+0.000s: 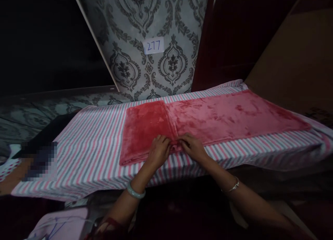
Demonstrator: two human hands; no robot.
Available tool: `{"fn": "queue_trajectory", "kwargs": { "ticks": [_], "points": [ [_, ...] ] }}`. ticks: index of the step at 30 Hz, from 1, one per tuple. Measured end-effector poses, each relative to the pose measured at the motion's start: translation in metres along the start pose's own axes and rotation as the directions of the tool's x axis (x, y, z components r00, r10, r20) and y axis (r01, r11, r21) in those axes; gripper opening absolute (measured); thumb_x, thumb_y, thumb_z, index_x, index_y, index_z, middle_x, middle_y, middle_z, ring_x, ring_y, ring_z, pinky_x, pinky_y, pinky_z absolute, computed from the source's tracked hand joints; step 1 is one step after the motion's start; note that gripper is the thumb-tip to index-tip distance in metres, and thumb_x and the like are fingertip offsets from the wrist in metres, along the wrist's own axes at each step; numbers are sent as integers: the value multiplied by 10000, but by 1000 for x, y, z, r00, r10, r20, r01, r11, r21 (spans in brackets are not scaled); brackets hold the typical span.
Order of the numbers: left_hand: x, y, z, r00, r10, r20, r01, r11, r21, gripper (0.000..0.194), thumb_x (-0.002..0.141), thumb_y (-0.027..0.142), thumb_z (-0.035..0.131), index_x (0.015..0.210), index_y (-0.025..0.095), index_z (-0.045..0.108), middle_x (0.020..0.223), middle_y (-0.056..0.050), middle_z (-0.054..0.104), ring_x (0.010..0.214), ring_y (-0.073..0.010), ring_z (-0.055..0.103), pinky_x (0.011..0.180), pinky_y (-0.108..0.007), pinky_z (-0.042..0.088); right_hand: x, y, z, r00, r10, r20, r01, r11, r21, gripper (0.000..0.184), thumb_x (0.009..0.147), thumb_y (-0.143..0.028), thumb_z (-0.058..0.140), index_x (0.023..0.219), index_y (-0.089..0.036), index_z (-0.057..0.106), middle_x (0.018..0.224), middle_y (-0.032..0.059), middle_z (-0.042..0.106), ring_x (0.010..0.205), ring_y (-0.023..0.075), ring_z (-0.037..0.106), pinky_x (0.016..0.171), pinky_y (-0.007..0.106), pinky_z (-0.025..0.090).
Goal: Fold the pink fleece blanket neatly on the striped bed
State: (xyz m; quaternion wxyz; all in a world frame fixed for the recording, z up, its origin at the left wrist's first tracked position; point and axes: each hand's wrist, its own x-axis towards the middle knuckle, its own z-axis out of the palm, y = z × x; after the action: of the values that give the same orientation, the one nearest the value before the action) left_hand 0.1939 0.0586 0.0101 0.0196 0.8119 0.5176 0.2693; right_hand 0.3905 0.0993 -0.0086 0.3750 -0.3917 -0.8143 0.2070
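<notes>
Red blanket (229,115) part-folded on the striped cloth (93,142), and here, near the cloth's front edge, left hand (159,149) pinching the blanket, right hand (193,146) pinching just beside.

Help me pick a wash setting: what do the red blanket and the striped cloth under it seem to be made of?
Red blanket: plush, probably synthetic fleece, with a soft nap; lighter and darker patches suggest brushed pile.
Striped cloth: thin-looking, matte fabric, perhaps cotton or a blend; it drapes in soft folds, but the fibre is uncertain.
</notes>
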Motion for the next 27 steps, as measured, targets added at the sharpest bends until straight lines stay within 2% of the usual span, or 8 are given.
{"fn": "queue_trajectory", "kwargs": {
  "ticks": [2,5,7,11,16,19,24,27],
  "points": [
    [1,-4,6,996,-47,-80,37,991,-126,168,923,184,497,936,179,664,957,-95,673,929,-233,594,873,-398,480,1,1,-5,996,89,2,-89,995,-48,271,914,-183,512,1103,-197,706,1053,84,715,964,215,652,849,322,490],
    [2,-11,12,953,-247,-177,171,918,-359,144,895,215,506,908,190,647,879,-57,674,842,-196,612,786,-328,489,6,-2,-10,970,224,98,-211,969,-127,212,930,-235,522,1017,-194,711,1015,78,734,917,216,668,795,302,473],
    [2,-15,14,918,-360,-168,250,852,-461,144,877,261,524,907,196,650,856,-37,678,805,-182,617,752,-304,487,11,-5,-11,947,281,157,-256,953,-159,150,913,-266,563,932,-194,694,914,59,731,831,200,663,719,278,444],
    [0,-15,13,911,-390,-136,265,804,-532,157,832,289,566,889,193,677,890,-45,703,856,-198,631,812,-320,483,16,-8,-3,927,335,166,-335,942,-32,154,817,-233,648,960,-192,607,796,7,680,728,164,622,643,251,408],
    [0,-14,11,893,-438,-105,277,718,-638,220,852,350,579,930,180,696,921,-59,726,875,-206,643,821,-321,480,14,0,9,928,298,223,-366,841,398,516,752,-204,621,1244,-185,469,702,-66,541,614,132,545,577,234,419],
    [2,-13,9,885,-456,-94,276,678,-682,242,839,387,607,919,179,701,901,-47,727,856,-202,639,812,-312,484,14,2,11,932,260,252,-358,767,533,614,734,-165,584,1327,-197,427,763,-58,533,608,109,524,563,216,421],
    [1,-14,8,866,-495,-65,292,608,-738,281,824,434,629,909,178,707,877,-38,721,856,-201,633,817,-303,476,11,2,5,942,188,277,-303,830,468,735,748,-102,502,1463,-200,359,861,-9,605,704,134,572,647,247,478],
    [0,-16,7,850,-526,-46,296,546,-784,308,816,461,640,914,175,700,864,-31,709,840,-194,623,812,-298,469,5,2,4,977,52,208,-127,923,364,705,654,-28,464,1330,-217,530,1096,55,626,951,185,596,846,328,498]
  ]
}}
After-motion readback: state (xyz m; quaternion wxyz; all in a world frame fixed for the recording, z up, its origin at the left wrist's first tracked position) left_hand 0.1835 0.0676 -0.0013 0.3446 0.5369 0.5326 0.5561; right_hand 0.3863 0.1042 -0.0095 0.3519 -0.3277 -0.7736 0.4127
